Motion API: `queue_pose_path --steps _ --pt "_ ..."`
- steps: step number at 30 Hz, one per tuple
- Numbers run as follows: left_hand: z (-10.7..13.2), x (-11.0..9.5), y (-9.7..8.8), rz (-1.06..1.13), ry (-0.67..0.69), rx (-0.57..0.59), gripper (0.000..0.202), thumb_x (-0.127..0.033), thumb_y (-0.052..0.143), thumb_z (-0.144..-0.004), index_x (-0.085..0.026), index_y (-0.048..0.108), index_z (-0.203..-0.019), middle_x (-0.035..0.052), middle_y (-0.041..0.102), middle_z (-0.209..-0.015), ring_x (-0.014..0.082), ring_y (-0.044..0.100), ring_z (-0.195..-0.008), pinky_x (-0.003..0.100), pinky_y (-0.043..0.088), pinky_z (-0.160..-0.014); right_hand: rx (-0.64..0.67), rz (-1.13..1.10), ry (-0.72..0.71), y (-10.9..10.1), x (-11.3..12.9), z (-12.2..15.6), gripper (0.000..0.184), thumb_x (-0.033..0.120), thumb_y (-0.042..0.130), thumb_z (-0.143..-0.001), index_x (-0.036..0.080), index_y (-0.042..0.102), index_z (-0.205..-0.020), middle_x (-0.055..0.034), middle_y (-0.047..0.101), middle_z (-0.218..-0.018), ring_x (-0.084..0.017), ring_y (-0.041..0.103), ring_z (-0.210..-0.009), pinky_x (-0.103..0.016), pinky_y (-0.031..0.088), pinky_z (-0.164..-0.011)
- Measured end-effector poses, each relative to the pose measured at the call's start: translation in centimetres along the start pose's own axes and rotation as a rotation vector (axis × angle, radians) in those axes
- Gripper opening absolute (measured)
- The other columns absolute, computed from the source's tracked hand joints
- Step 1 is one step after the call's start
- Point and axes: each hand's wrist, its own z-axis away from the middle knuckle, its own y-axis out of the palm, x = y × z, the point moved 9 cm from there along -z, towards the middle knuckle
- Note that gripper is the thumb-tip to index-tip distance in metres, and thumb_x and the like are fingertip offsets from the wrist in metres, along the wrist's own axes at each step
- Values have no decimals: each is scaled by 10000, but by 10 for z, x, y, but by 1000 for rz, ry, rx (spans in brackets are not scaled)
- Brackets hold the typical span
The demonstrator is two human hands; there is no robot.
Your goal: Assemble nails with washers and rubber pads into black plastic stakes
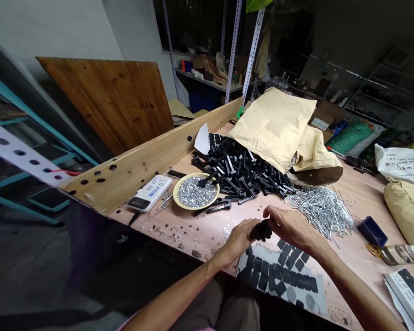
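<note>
My left hand (242, 235) is closed around a small bunch of black plastic pieces (261, 231), held just above the table's front part. From the other side, my right hand (290, 226) meets the same bunch with curled fingers; its fingertips are partly hidden. Beneath the hands lies a grey sheet (315, 308) bearing rows of dark, rounded-square pads (285, 276). Beyond the hands is a large heap of long black plastic parts (239, 172). A yellow bowl (178, 202) of small shiny metal bits (193, 194) stands left of it, with a black part resting in it.
Thin metal rods (322, 209) lie piled at right, near a dark blue tray (372, 231) and a clear jar (396, 254). A white boxed device (151, 193) sits at left by the wooden edge board (152, 163). A large paper bag (274, 124) covers the back of the heap.
</note>
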Motion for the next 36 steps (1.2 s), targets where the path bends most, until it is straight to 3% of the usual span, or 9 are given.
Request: queue_pose_path --steps 5,9,11,13,16,21,29,32,36 --pt "3 13 11 250 -112 30 298 -143 669 -634 -171 633 -929 29 678 -850 206 609 -804 286 457 -714 -291 -42 -59 -37 2 4 307 311 521 -872 267 538 -1176 -62 629 -1101 -206 609 -884 -338 464 -735" --pt "4 20 8 495 -147 -24 341 -282 726 -615 -141 620 -907 49 687 -860 214 619 -827 301 484 -730 -609 -66 127 -60 -81 19 317 348 407 -934 204 516 -1194 -82 628 -1042 -185 618 -804 -340 502 -694" --pt "2 24 5 528 -167 -47 358 -293 736 -596 -144 624 -901 55 696 -869 225 627 -848 322 494 -757 -602 72 307 -41 -132 22 256 295 396 -937 167 607 -1006 -83 640 -925 -185 610 -751 -323 499 -658" --pt "-1 30 1 525 -223 -79 395 -294 733 -591 -155 625 -945 57 706 -897 239 633 -888 354 496 -800 -356 256 431 4 -173 14 278 208 369 -933 158 637 -876 -78 638 -848 -171 593 -685 -285 480 -578" --pt "-6 39 -1 468 -321 -111 439 -295 727 -587 -168 622 -994 56 716 -929 257 634 -947 387 484 -859 -208 332 423 61 -199 1 272 92 406 -879 156 651 -778 -68 628 -744 -166 553 -605 -270 439 -525" --pt "-16 43 6 423 -338 -49 427 -287 705 -597 -162 620 -997 49 725 -883 249 649 -891 350 499 -803 -134 372 324 107 -201 -25 308 -56 433 -765 166 647 -768 -103 644 -810 -207 573 -737 -337 444 -697" --pt "-17 57 -2 365 -458 -70 286 -258 678 -620 -143 664 -881 38 713 -805 237 642 -849 326 493 -755 -234 251 242 93 -203 -27 237 51 405 -828 177 605 -821 -87 642 -797 -202 584 -757 -332 452 -730" --pt "-21 60 -8 405 -469 -149 306 -223 690 -611 -143 663 -905 56 718 -897 236 636 -909 336 483 -813 -523 42 299 53 -183 -12 194 168 378 -901 167 547 -996 -83 645 -866 -189 606 -785 -339 481 -728" --pt "-27 58 -4 449 -451 -146 392 -157 712 -572 -161 653 -960 42 718 -913 217 634 -906 323 471 -830 -1016 -698 378 -1 -146 30 231 330 594 -833 200 500 -999 -29 662 -852 -163 645 -759 -334 525 -711"
